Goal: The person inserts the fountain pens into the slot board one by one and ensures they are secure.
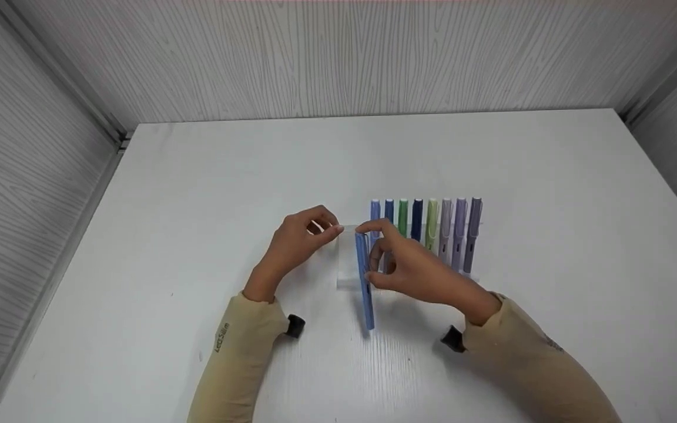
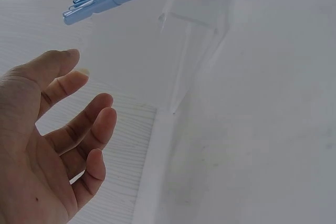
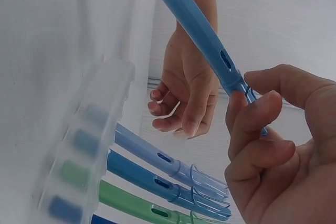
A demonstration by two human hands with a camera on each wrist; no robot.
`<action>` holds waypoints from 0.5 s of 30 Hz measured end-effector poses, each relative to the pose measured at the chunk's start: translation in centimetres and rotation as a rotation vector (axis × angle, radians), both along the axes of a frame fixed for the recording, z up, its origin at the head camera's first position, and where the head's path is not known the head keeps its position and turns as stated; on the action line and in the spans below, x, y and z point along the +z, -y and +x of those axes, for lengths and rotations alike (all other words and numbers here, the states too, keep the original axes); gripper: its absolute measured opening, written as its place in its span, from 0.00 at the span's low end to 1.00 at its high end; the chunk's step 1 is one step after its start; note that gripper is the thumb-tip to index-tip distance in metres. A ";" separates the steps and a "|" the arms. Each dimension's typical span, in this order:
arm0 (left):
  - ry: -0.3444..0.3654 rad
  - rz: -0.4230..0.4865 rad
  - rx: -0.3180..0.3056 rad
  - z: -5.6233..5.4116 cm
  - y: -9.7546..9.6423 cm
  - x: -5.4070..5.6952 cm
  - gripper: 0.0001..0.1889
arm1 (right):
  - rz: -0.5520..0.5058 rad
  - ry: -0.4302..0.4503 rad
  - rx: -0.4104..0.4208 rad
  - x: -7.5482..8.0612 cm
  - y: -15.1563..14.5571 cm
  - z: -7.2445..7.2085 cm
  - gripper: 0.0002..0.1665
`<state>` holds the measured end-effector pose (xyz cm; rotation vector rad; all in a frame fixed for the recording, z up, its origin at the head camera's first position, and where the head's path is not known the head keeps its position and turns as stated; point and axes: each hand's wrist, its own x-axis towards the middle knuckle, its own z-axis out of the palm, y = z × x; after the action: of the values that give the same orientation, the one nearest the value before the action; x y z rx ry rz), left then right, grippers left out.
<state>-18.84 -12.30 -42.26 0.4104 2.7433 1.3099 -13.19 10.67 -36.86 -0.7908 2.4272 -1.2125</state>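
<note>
My right hand (image 1: 412, 264) pinches a light blue pen (image 1: 364, 282) with a clip near its top. That pen stands nearly upright, its lower end pointing toward the table's front. Behind it is a clear pen stand (image 1: 347, 283) with several pens in a row, among them a periwinkle pen (image 3: 144, 150), a green pen (image 3: 128, 200) and a lime pen (image 1: 432, 220). At the stand's left end is my left hand (image 1: 303, 238), thumb and index tips close to its upper corner. In the left wrist view the left hand's fingers (image 2: 100, 121) are loosely bent and hold nothing.
The white table (image 1: 227, 170) ends at a pale wood-grain panel (image 1: 315, 59) behind, with side panels left and right. A black strap piece (image 1: 295, 326) juts from the left sleeve, another strap piece (image 1: 453, 339) from the right.
</note>
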 end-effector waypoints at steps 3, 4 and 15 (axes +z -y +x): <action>-0.001 0.000 0.003 0.0 0.0 0.0 0.11 | -0.020 -0.033 -0.026 0.2 0.0 0.0 0.38; -0.003 -0.002 0.002 0.0 0.0 0.0 0.11 | -0.025 -0.045 -0.038 0.2 0.1 0.0 0.38; -0.010 -0.005 -0.004 0.0 -0.1 0.1 0.11 | -0.037 -0.171 -0.143 0.5 0.3 0.1 0.40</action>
<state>-18.86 -12.21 -42.17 0.4229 2.7512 1.3040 -13.13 10.37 -36.32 -0.7710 2.6461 -1.2938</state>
